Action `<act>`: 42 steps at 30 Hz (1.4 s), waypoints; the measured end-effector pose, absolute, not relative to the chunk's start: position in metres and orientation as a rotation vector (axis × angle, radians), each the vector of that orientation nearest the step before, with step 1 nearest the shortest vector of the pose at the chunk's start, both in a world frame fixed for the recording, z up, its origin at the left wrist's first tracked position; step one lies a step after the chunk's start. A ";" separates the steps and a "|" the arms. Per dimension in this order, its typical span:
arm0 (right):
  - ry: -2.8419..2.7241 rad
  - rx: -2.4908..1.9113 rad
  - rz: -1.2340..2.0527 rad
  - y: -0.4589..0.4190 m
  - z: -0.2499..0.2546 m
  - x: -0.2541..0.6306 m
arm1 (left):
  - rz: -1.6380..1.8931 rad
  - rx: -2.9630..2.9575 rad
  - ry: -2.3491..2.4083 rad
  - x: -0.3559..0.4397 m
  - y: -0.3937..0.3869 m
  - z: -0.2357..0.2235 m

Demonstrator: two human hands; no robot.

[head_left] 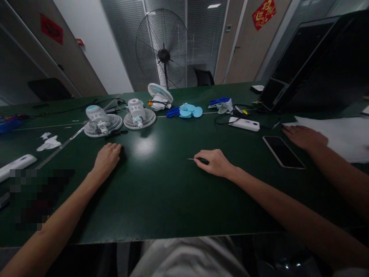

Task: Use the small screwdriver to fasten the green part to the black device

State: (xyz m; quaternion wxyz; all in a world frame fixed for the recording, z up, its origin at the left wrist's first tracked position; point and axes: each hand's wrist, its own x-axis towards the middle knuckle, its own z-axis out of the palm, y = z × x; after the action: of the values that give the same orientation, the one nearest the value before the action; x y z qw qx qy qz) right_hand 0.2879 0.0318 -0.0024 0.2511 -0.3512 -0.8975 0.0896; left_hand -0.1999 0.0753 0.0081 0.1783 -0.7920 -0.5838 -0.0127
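My left hand (pixel 108 159) rests on the green table with its fingers curled under. What those fingers hold, if anything, is hidden. In front of it, two small white fans (pixel 102 121) lie face down, and a thin dark item (pixel 117 133) lies by the nearer fan's rim. My right hand (pixel 215 162) is closed in a pinch over the middle of the table. From it a thin metal shaft, seemingly of a small screwdriver (pixel 190 159), points left; most of the handle is hidden by the fingers.
A third small fan (pixel 160 96), light-blue discs (pixel 188 110), blue-and-white gloves (pixel 221 104) and a white power bank (pixel 244 124) stand farther back. To the right are a phone (pixel 283 152), white sheets (pixel 346 136) and another person's hand (pixel 305 136). White scraps (pixel 49 143) lie left.
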 end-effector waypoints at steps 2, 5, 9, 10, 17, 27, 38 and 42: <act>-2.438 -0.957 0.250 0.032 -0.002 0.288 | -0.054 -2.245 -1.700 -0.198 0.074 0.009; -2.430 -0.955 0.262 0.031 -0.002 0.288 | -0.308 -2.200 -1.866 -0.202 0.075 0.006; -2.422 -0.949 0.279 0.031 -0.002 0.289 | -0.731 -2.137 -2.223 -0.213 0.080 0.002; -2.422 -0.949 0.279 0.031 -0.002 0.289 | -0.777 -2.133 -2.301 -0.214 0.081 0.003; -2.432 -0.948 0.295 0.032 -0.002 0.289 | -0.934 -2.377 -2.250 -0.153 0.070 0.015; -2.359 -0.957 0.242 0.030 -0.001 0.289 | -0.920 -3.260 -1.441 0.014 0.027 0.013; -2.394 -0.902 0.317 0.028 0.002 0.290 | -0.972 -3.304 -1.452 0.024 0.025 0.000; -2.435 -0.897 0.285 0.026 0.004 0.293 | -0.993 -3.251 -1.435 0.025 0.025 0.001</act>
State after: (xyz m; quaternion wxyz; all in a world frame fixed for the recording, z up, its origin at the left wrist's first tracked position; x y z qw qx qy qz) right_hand 0.2927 0.0262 0.0042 0.2626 -0.3318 -0.9000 0.1052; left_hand 0.0251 0.0250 0.0006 -0.2709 -0.8481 -0.3744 -0.2591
